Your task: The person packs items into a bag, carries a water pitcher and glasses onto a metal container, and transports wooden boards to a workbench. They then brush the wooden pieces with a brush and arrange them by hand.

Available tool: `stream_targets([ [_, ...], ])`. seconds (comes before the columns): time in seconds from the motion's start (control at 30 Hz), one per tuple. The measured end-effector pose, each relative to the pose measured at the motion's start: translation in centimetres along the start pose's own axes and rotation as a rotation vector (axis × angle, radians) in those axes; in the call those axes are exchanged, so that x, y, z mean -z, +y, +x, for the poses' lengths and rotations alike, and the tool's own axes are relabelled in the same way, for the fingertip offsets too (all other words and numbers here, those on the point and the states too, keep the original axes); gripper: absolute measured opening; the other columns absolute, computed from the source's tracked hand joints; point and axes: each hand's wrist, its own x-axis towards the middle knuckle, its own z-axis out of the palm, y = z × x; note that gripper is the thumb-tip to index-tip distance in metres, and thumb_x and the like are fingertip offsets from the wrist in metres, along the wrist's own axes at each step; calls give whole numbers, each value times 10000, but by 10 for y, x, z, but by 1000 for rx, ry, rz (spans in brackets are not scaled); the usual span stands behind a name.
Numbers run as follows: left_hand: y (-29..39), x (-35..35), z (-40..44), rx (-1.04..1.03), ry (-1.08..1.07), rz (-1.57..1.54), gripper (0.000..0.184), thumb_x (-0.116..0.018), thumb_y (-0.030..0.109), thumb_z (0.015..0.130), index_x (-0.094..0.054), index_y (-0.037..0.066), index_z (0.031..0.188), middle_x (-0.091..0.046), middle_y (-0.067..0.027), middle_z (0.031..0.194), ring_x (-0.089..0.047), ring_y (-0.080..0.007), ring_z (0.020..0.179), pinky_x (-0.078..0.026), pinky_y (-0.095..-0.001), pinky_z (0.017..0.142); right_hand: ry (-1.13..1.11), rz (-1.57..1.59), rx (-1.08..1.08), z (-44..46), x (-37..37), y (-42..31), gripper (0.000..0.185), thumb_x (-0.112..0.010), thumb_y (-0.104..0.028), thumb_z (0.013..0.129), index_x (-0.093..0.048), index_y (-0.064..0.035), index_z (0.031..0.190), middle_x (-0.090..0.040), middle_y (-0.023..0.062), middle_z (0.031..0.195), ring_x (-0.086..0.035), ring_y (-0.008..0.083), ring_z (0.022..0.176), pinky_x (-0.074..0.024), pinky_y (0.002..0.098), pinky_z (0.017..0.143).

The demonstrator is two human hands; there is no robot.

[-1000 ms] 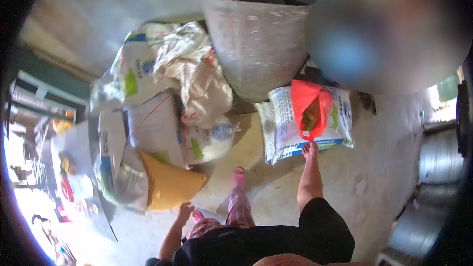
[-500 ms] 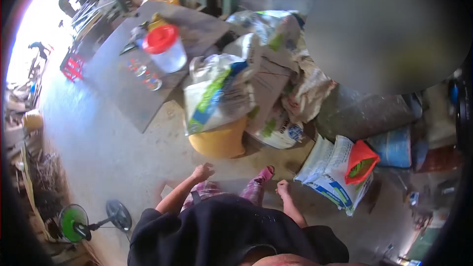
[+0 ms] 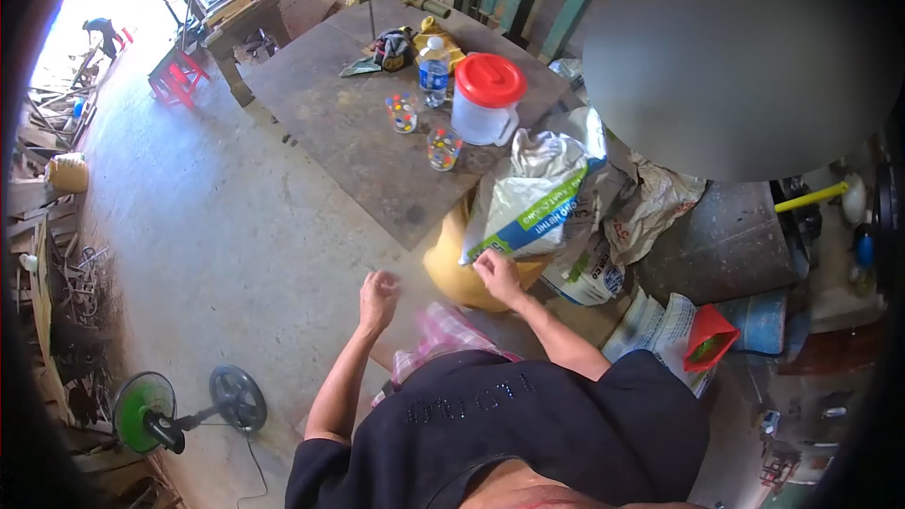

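My left hand is raised over the concrete floor, its fingers loosely curled together and slightly blurred, with nothing visible in them. My right hand is closed too, its thumb near the forefinger and no object showing between them. It appears in front of the yellow sack, close to the lower corner of a white, green and blue sack. Whether it touches either sack cannot be made out.
A low table holds a red-lidded jug, a water bottle and two dotted glasses. A red bag lies on sacks at right. A fan, a red stool and a large barrel stand around.
The view has swung left toward the table. My right hand has left the red bag, which stays on the sacks. Both hands are now raised in front of my body.
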Motion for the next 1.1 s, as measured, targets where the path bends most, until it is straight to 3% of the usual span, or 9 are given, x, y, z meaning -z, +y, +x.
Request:
stream_targets([
  [0.2,69,55,111,-88,54,-169,122,-655,127,815,-608,22,855,-509,34,658,-462,-48,608,-395,-209,563,318,150,-2,124,27,-80,128,-605,-152,852,-566,-34,827,-540,22,626,-503,101,561,-419,261,529],
  [0.37,114,67,245,-314,1,-111,172,-671,159,780,-611,31,877,-579,-76,814,-551,-176,676,-452,-290,620,793,-222,21,206,62,-88,361,-616,-216,847,-467,-8,1101,-501,149,969,-495,274,886,-442,345,673],
  [0.4,128,68,267,-351,-36,-102,172,-671,159,780,-611,31,877,-579,-76,814,-551,-176,676,-452,-290,620,917,-563,150,220,68,-66,424,-614,-329,853,-479,-26,1116,-511,102,986,-544,149,737,-440,240,510],
  [0.47,157,63,312,-429,-116,-184,256,-669,171,776,-593,49,988,-549,-110,936,-570,-222,696,-471,-315,649,481,245,-369,232,81,-65,533,-548,-488,854,-475,-39,1134,-538,87,1007,-562,117,605,-422,228,434],
  [0.6,186,42,379,-571,-119,-185,424,-687,193,756,-528,70,1130,-490,-159,1051,-573,-301,820,-477,-369,742,270,605,-634,246,89,-73,637,-476,-654,812,-502,-91,1107,-555,44,973,-503,74,549,-335,176,409],
  [0.7,186,20,418,-634,-33,42,604,-728,235,707,-456,80,1224,-442,-214,1106,-491,-381,1013,-427,-420,865,334,845,-624,255,82,-58,480,-593,-621,767,-522,-148,796,-466,-27,705,-348,43,494,-244,171,411],
  [0.87,192,8,430,-614,-10,104,561,-725,283,700,-500,102,1181,-432,-187,1072,-528,-376,955,-457,-438,795,660,912,-564,264,61,-68,445,-672,-538,747,-428,-204,583,-387,-74,592,-293,34,462,-191,204,428],
  [1.03,191,8,452,-836,-62,84,523,-756,250,693,-569,53,1140,-518,-194,1052,-530,-356,949,-433,-431,819,936,956,-470,249,58,-130,355,-684,-539,723,-605,-211,835,-468,-40,774,-397,95,717,-298,269,623],
  [1.1,186,1,461,-841,-195,86,496,-759,187,686,-587,14,1118,-548,-179,1011,-540,-325,944,-441,-399,817,1048,952,-382,239,57,-126,402,-681,-555,725,-495,-207,648,-396,-69,609,-327,56,538,-229,232,490],
])
